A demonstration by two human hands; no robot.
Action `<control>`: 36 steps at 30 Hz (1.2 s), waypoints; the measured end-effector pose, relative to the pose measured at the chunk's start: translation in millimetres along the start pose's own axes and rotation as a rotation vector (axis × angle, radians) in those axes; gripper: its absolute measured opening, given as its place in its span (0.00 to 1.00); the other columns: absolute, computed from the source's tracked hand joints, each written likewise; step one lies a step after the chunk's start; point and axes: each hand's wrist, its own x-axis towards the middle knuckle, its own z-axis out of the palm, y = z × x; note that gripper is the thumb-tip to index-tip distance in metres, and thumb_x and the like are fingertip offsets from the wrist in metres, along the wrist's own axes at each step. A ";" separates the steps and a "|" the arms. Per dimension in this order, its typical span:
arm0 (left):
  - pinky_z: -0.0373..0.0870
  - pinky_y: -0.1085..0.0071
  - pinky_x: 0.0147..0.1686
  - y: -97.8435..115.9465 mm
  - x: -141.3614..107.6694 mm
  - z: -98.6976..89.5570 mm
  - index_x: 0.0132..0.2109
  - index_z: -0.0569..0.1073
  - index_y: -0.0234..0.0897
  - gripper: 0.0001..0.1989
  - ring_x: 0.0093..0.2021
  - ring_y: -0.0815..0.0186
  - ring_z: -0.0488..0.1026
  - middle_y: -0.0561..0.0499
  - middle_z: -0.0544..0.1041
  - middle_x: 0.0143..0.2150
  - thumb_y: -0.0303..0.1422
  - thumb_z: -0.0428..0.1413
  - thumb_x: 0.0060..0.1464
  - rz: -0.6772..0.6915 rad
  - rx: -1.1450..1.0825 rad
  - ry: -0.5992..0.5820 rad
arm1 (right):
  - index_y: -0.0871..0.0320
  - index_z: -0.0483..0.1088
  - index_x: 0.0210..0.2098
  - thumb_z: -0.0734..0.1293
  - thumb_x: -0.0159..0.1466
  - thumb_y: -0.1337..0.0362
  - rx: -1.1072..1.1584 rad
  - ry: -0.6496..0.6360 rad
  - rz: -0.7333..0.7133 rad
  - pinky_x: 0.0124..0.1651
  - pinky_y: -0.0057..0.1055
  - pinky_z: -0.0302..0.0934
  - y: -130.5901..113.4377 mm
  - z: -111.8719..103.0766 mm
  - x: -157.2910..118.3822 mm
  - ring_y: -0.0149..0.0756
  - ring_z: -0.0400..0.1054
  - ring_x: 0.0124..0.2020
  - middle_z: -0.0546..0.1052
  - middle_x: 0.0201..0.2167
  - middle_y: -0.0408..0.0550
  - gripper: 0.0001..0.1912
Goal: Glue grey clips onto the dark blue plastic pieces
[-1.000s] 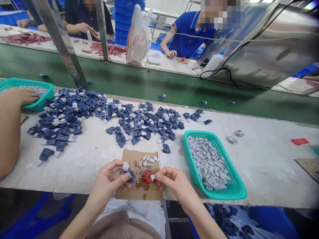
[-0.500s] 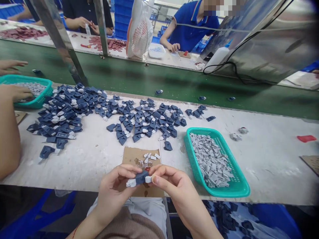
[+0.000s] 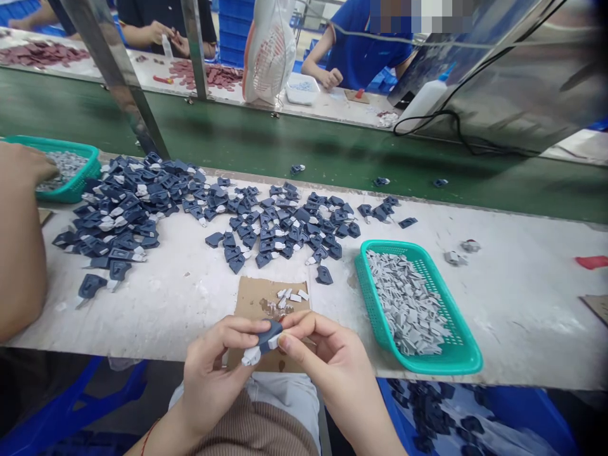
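Between the fingers of my left hand (image 3: 221, 354) is a dark blue plastic part (image 3: 270, 335) with a light grey end piece (image 3: 251, 356) at its left. My right hand (image 3: 323, 351) pinches a small light grey plastic piece (image 3: 273, 342) against the right side of that blue part. Under my hands lies a piece of brown cardboard (image 3: 251, 291) with several small grey pieces (image 3: 294, 296) and a wet-looking patch on it. To the right stands a green basket (image 3: 468, 354) full of similar grey pieces (image 3: 408, 304).
A large heap of blue parts (image 3: 128, 202) spreads across the table's back left. Behind runs a green conveyor (image 3: 228, 133) carrying a few parts. At left, another person's arm (image 3: 21, 240) reaches into a second green basket (image 3: 92, 168). A blue bin (image 3: 532, 411) stands below the table edge.
My right fingers have brought the small grey piece in against the blue part, which has tilted. Parts on the conveyor have shifted slightly left. The neighbour's hand has moved over the left basket.
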 end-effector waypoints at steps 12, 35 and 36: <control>0.83 0.61 0.43 0.0 -4.2 5.2 0.39 0.77 0.45 0.11 0.43 0.58 0.83 0.50 0.85 0.43 0.21 0.63 0.54 0.067 -0.011 0.115 | 0.54 0.76 0.26 0.76 0.59 0.59 0.040 0.076 -0.122 0.41 0.30 0.68 -4.8 11.6 -8.9 0.36 0.72 0.35 0.76 0.29 0.45 0.09; 0.68 0.75 0.60 22.2 6.9 13.2 0.61 0.73 0.50 0.24 0.63 0.64 0.71 0.52 0.74 0.63 0.21 0.55 0.62 -0.166 -0.071 -0.049 | 0.43 0.80 0.47 0.70 0.65 0.68 -0.075 0.086 -0.324 0.49 0.23 0.72 7.7 15.5 -12.4 0.35 0.76 0.50 0.79 0.48 0.45 0.15; 0.68 0.75 0.61 23.1 7.6 13.2 0.61 0.73 0.51 0.24 0.63 0.64 0.71 0.52 0.74 0.63 0.22 0.54 0.63 -0.174 -0.058 -0.060 | 0.42 0.80 0.47 0.70 0.65 0.69 -0.109 0.095 -0.348 0.49 0.22 0.72 7.6 14.9 -12.5 0.34 0.76 0.50 0.79 0.48 0.45 0.16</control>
